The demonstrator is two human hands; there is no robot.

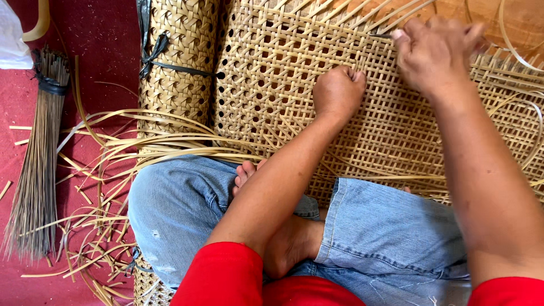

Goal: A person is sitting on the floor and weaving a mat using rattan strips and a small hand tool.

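From my feed I see no labels, signs or screens, only what may be a white plastic bag (11, 39) at far left.

A flat sheet of open-weave cane webbing (294, 68) lies on the red carpet floor (96, 39); a tied roll of woven cane (178, 56) lies at its left edge, a bound bundle of thin sticks (37, 158) further left.
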